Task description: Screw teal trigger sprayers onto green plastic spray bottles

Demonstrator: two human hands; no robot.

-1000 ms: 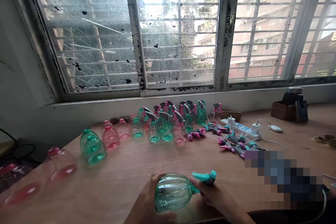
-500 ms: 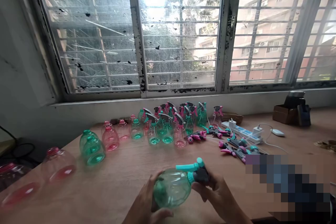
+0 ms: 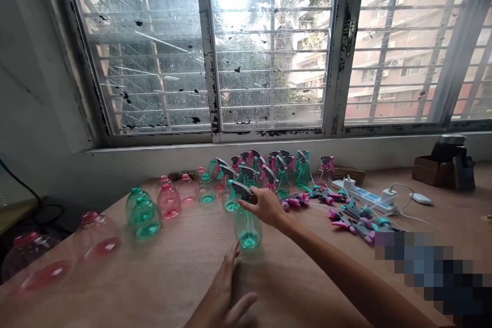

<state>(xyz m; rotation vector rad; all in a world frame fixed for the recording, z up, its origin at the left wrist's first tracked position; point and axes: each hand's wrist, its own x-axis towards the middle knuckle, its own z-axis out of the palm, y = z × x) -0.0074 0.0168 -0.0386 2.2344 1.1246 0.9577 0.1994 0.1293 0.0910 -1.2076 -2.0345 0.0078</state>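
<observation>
A green spray bottle [image 3: 248,225] stands upright, or nearly so, in front of the group of finished-looking spray bottles [image 3: 269,174]. My right hand [image 3: 265,206] grips it by its dark grey and teal spray head. Just below and left of its base is my left hand [image 3: 228,287], fingers stretched and thumb apart, holding nothing. Whether the left fingertips touch the bottle I cannot tell.
Pink bottles without heads [image 3: 98,238] and green ones [image 3: 146,218] stand on the left. Loose spray heads [image 3: 357,218] lie at right, near a white power strip [image 3: 365,196]. A cardboard box [image 3: 426,170] sits at the back right. A blurred-out patch covers the lower right.
The green spray bottle has gone from lying sideways between both hands to upright farther back on the table. My left hand has let go of it; my right hand has moved forward with its head.
</observation>
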